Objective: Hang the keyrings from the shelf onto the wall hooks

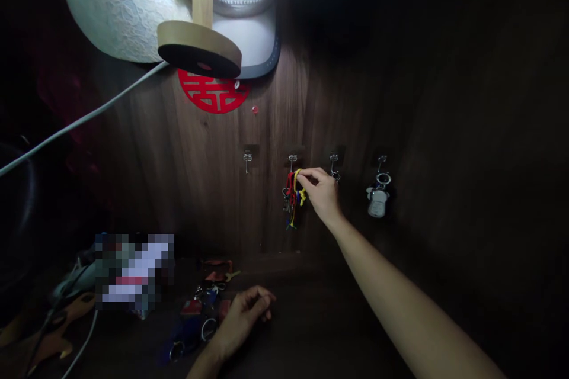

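My right hand pinches a yellow cord loop between thumb and fingertips, at the second wall hook from the left. Red cord and small keys hang in the same bunch. Whether the yellow loop rests on the hook cannot be made out. Low over the dark surface, my left hand is loosely curled, with nothing visible in it. Beside it lie a metal ring, a red tag and other key fobs, partly in shadow.
The leftmost hook is bare. A ring shows on the third hook, partly behind my right hand; a figure-shaped keychain hangs at right. Above are a lamp base, its white cable, caps and a red cut-out.
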A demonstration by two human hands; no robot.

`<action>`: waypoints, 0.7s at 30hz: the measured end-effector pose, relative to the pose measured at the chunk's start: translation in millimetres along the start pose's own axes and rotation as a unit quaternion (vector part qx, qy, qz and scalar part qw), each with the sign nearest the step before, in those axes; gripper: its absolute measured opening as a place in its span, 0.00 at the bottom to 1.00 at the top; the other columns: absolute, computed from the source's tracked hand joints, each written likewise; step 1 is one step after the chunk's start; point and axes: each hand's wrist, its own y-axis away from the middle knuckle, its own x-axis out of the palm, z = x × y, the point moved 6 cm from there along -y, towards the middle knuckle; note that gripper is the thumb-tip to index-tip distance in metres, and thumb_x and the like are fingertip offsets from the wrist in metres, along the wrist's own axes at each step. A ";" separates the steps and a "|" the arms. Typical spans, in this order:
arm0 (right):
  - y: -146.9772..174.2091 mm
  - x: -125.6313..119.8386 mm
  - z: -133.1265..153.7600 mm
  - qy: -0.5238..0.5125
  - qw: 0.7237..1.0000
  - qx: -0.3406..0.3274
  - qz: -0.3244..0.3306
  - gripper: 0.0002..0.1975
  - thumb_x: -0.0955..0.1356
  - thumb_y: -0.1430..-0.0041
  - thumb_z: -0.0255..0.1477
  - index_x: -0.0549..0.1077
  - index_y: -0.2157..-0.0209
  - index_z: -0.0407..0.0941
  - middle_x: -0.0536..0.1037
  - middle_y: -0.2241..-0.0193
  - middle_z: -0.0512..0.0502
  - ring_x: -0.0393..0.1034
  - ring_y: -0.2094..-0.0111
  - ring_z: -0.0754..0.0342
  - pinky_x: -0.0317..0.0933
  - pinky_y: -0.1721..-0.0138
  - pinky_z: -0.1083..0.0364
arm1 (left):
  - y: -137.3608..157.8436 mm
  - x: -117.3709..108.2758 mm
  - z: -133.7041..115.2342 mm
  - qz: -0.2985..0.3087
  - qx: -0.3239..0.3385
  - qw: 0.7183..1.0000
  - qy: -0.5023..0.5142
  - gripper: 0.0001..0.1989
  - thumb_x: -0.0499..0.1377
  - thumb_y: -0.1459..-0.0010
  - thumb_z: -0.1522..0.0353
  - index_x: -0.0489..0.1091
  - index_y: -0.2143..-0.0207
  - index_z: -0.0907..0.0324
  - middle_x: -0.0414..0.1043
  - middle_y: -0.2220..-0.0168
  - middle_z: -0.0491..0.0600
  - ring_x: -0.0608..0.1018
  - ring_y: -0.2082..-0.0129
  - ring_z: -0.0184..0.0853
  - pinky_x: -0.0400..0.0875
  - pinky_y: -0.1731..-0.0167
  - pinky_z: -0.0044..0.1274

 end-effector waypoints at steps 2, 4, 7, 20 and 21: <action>-6.6 3.3 -0.5 0.012 1.000 0.000 0.001 0.07 0.67 0.49 0.31 0.76 0.74 0.45 0.76 0.71 0.47 0.71 0.69 0.53 0.63 0.64 0.54 | -0.4 -0.6 0.2 0.000 0.001 1.000 -0.004 0.24 0.57 0.50 0.48 0.69 0.70 0.61 0.65 0.78 0.42 0.66 0.75 0.29 0.60 0.71 0.21; -11.0 7.9 -0.8 0.021 1.000 0.001 0.008 0.07 0.67 0.50 0.31 0.76 0.74 0.44 0.76 0.71 0.47 0.70 0.70 0.53 0.63 0.65 0.54 | -0.5 -0.6 -0.3 0.000 0.005 1.000 -0.006 0.24 0.57 0.51 0.48 0.69 0.70 0.61 0.65 0.78 0.42 0.66 0.76 0.29 0.60 0.71 0.21; -14.7 15.3 -1.9 0.039 0.999 0.007 0.021 0.06 0.67 0.51 0.30 0.75 0.74 0.44 0.75 0.72 0.47 0.70 0.72 0.54 0.62 0.66 0.55 | -0.7 -0.7 -1.0 -0.002 0.009 1.000 -0.001 0.24 0.58 0.52 0.48 0.69 0.70 0.61 0.65 0.78 0.42 0.67 0.76 0.29 0.60 0.72 0.21; -1.4 23.6 -18.4 0.162 0.985 0.025 0.062 0.06 0.67 0.53 0.30 0.70 0.71 0.44 0.73 0.72 0.48 0.65 0.74 0.54 0.59 0.69 0.55 | 1.5 -1.8 -4.5 -0.006 0.001 1.000 0.003 0.23 0.59 0.52 0.49 0.69 0.70 0.61 0.65 0.79 0.41 0.67 0.76 0.29 0.59 0.71 0.21; 1.1 22.9 -18.6 0.160 0.984 0.026 0.067 0.06 0.67 0.53 0.31 0.70 0.70 0.44 0.73 0.72 0.48 0.65 0.74 0.54 0.59 0.69 0.55 | 1.6 -1.9 -4.7 -0.007 0.002 1.000 0.003 0.23 0.59 0.52 0.49 0.69 0.69 0.61 0.65 0.79 0.41 0.67 0.76 0.29 0.59 0.71 0.21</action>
